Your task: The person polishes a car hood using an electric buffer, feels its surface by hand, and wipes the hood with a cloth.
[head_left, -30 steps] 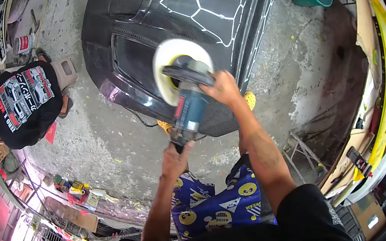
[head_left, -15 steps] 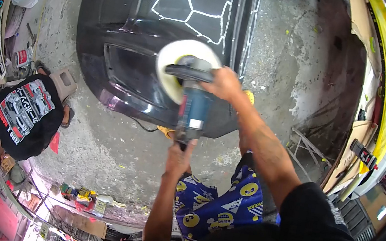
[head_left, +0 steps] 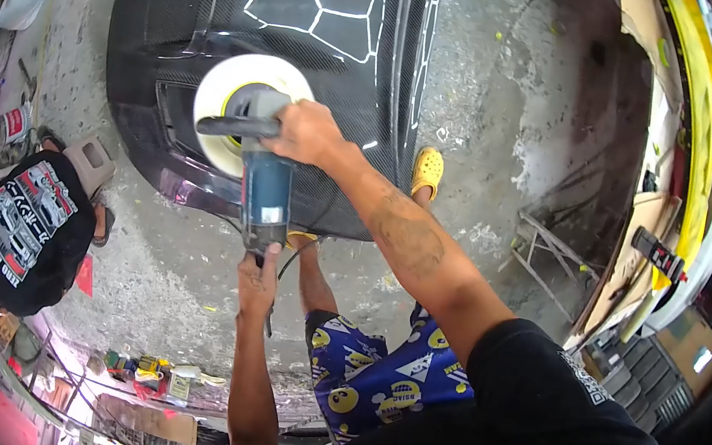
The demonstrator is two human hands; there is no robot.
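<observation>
A blue and black polisher (head_left: 267, 191) with a round white pad (head_left: 214, 95) lies across the lower part of a glossy black carbon-weave car hood (head_left: 336, 109). The pad rests flat against the hood beside a recessed vent (head_left: 171, 117). My right hand (head_left: 307, 132) is closed at the polisher's head, by its black front handle (head_left: 237, 126). Lower down, my left hand (head_left: 258, 282) wraps round the rear end of the body, where a dark cord hangs. White light lines (head_left: 319, 7) reflect on the upper hood.
A person in a black shirt (head_left: 28, 229) crouches at the left by a beige stool (head_left: 90, 164). My yellow clogs (head_left: 428, 171) stand on the stained concrete floor (head_left: 498, 133). A metal frame stand (head_left: 554, 252), cardboard and a yellow panel (head_left: 705, 137) line the right side.
Both hands have moved the polisher left across the hood, toward the vent. The view has shifted, so the hood sits further left and a yellow clog shows on its right.
</observation>
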